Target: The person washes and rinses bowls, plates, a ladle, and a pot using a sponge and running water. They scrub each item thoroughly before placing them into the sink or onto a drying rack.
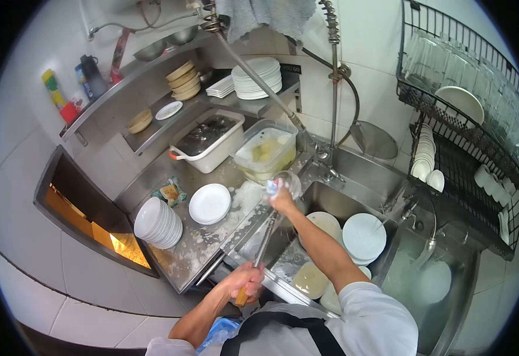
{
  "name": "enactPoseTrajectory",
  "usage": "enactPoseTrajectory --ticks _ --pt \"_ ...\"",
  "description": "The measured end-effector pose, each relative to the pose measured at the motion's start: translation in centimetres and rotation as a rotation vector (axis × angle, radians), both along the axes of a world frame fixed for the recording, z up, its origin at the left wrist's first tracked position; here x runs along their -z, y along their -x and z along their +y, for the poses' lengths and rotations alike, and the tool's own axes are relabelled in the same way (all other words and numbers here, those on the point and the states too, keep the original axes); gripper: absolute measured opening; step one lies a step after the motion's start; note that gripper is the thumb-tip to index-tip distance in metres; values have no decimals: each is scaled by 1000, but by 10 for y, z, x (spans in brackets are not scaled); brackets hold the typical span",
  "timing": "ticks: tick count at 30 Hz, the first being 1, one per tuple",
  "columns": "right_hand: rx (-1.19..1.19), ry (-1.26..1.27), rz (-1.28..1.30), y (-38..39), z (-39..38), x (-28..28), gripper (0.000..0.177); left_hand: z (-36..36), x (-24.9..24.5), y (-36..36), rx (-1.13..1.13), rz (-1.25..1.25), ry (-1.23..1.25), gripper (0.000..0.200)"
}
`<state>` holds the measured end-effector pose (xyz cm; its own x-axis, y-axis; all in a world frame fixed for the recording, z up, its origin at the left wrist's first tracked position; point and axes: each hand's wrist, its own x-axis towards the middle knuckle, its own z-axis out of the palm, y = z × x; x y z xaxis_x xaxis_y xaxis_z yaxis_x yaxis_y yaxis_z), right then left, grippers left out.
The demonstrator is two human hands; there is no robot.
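My left hand (244, 283) is wrapped around the lower shaft of a long metal ladle (265, 240), just above its wooden end (242, 296). The ladle slants up and away over the sink's left edge to its round head. There my right hand (281, 200) is closed on a pale, bluish-white sponge (272, 187), pressed against the head. The ladle's head (293, 183) is partly covered by that hand. Just beyond it stands a clear plastic tub (265, 151) of yellowish liquid. White suds (247, 199) lie on the steel counter to the left.
On the left counter are a plate stack (160, 224), a white plate (210, 203) and a white bin (209, 155) of dark items. The sink holds plates (364, 237) and the right basin (431, 285) water. A spray hose (253, 74) hangs above; a dish rack (464, 160) is right.
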<state>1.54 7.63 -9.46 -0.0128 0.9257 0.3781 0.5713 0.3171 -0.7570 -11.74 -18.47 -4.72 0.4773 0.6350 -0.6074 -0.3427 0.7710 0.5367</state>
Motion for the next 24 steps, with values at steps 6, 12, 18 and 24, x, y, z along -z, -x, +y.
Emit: enactPoseTrajectory --ticks 6,12,18,24 --pt "67 -71 -165 19 29 70 48 4 2 5 -23 193 -87 23" --pt "-246 149 221 16 121 56 44 30 37 48 -37 88 -23 21" --pt "-357 331 393 -79 138 30 36 55 9 61 249 173 6 20" --pt "601 276 49 -269 -97 165 28 85 18 32 715 295 -202 19"
